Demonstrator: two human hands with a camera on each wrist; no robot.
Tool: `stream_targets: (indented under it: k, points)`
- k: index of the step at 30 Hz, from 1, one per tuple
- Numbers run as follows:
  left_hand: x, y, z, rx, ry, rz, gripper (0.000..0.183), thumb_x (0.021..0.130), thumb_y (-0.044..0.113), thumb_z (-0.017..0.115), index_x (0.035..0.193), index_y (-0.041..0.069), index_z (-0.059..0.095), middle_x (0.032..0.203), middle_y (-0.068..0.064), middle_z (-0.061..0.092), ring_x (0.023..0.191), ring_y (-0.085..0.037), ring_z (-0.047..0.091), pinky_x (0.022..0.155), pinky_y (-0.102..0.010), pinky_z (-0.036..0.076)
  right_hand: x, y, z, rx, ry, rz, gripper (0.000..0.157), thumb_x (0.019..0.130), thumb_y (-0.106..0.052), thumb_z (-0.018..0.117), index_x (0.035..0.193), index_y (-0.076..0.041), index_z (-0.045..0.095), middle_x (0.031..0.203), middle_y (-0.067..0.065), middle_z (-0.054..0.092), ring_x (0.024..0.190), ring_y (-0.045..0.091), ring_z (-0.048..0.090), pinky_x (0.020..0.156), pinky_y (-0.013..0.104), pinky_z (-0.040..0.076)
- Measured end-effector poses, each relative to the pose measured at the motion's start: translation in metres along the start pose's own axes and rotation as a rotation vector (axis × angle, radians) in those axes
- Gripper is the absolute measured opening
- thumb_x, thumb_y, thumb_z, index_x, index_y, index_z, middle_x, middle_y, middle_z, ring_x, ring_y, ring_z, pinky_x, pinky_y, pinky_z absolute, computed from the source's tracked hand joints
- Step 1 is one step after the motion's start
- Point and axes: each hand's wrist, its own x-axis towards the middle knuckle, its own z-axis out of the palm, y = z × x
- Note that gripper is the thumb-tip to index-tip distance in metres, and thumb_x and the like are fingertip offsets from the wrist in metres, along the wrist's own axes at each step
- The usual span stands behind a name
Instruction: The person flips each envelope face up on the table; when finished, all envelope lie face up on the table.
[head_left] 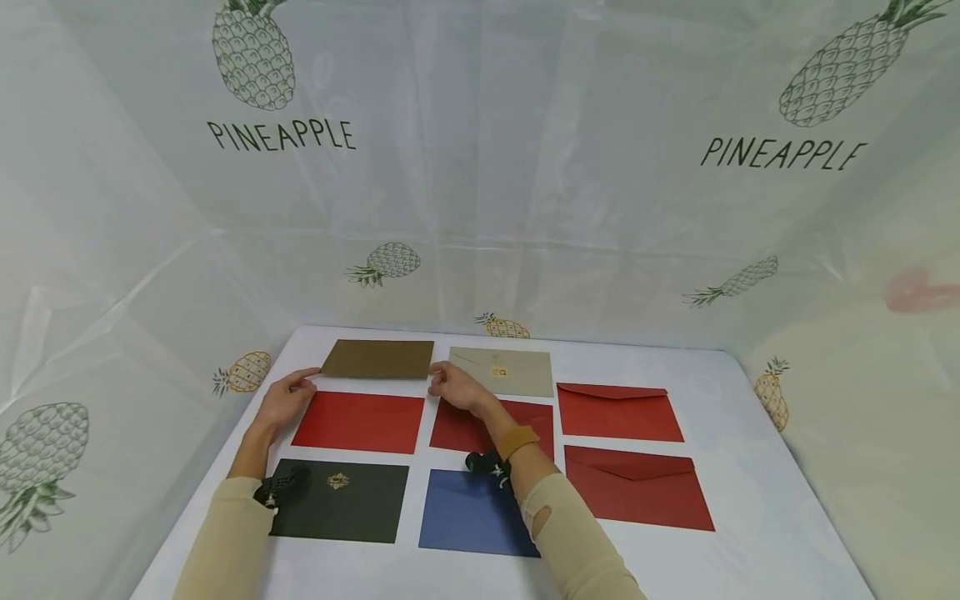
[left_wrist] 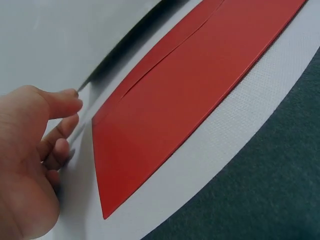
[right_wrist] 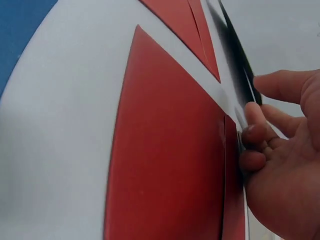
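An olive-brown envelope [head_left: 378, 358] is at the back left of the white table, its near edge lifted slightly off the surface. My left hand [head_left: 287, 402] pinches its near left corner between thumb and fingers. At the near right corner, my right hand [head_left: 457, 388] pinches it in the same way. In both wrist views the envelope shows only as a thin dark edge. Just in front of it lies a bright red envelope [head_left: 358, 422]. Under my right forearm, a darker red envelope [head_left: 459, 429] is partly covered, and a beige envelope [head_left: 525, 375] lies beside my right hand.
A dark green envelope [head_left: 345, 508] with a gold emblem and a blue envelope [head_left: 465, 512] lie in the front row. Two red envelopes with flaps, one behind [head_left: 618, 417] and one nearer [head_left: 645, 496], lie at the right. A pineapple-print sheet [head_left: 480, 167] surrounds the table [head_left: 757, 467].
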Motion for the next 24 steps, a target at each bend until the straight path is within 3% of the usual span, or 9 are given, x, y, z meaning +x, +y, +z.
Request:
stream_targets:
  k: [5, 10, 14, 18, 24]
  points:
    - [-0.003, -0.001, 0.000, -0.036, 0.042, 0.021, 0.044, 0.107, 0.024, 0.049, 0.148, 0.009, 0.049, 0.130, -0.025, 0.053, 0.119, -0.038, 0.049, 0.099, -0.050, 0.041, 0.000, 0.001, 0.001, 0.056, 0.068, -0.016, 0.044, 0.100, -0.017, 0.059, 0.141, -0.004, 0.051, 0.107, 0.006, 0.061, 0.093, 0.019, 0.055, 0.085, 0.034, 0.046]
    - [-0.005, 0.002, -0.001, -0.076, 0.116, 0.037, 0.047, 0.106, 0.036, 0.051, 0.147, 0.013, 0.051, 0.128, -0.019, 0.053, 0.114, -0.030, 0.048, 0.086, -0.032, 0.042, 0.000, -0.003, 0.003, 0.016, 0.148, -0.066, 0.043, 0.101, -0.023, 0.059, 0.140, -0.006, 0.054, 0.110, 0.006, 0.062, 0.092, 0.018, 0.057, 0.083, 0.034, 0.048]
    - [-0.007, 0.004, 0.000, -0.110, 0.176, 0.042, 0.052, 0.104, 0.045, 0.052, 0.145, 0.014, 0.055, 0.125, -0.014, 0.053, 0.107, -0.023, 0.047, 0.077, -0.022, 0.042, 0.000, -0.008, 0.006, -0.031, 0.225, -0.108, 0.044, 0.100, -0.028, 0.061, 0.138, -0.005, 0.057, 0.108, 0.005, 0.062, 0.084, 0.016, 0.056, 0.073, 0.030, 0.048]
    - [-0.007, 0.006, 0.001, -0.151, 0.230, 0.025, 0.056, 0.101, 0.052, 0.053, 0.140, 0.013, 0.060, 0.127, -0.011, 0.056, 0.105, -0.019, 0.049, 0.077, -0.021, 0.044, 0.001, -0.010, 0.008, -0.030, 0.315, -0.115, 0.040, 0.099, -0.035, 0.063, 0.129, -0.008, 0.064, 0.102, 0.003, 0.062, 0.076, 0.013, 0.056, 0.063, 0.025, 0.048]
    - [-0.006, 0.013, 0.004, -0.192, 0.278, 0.029, 0.054, 0.098, 0.051, 0.057, 0.134, 0.012, 0.064, 0.129, -0.009, 0.060, 0.103, -0.016, 0.053, 0.080, -0.027, 0.046, 0.001, -0.012, 0.006, 0.012, 0.408, -0.101, 0.028, 0.099, -0.037, 0.065, 0.111, -0.014, 0.071, 0.095, 0.002, 0.065, 0.078, 0.014, 0.059, 0.061, 0.025, 0.051]
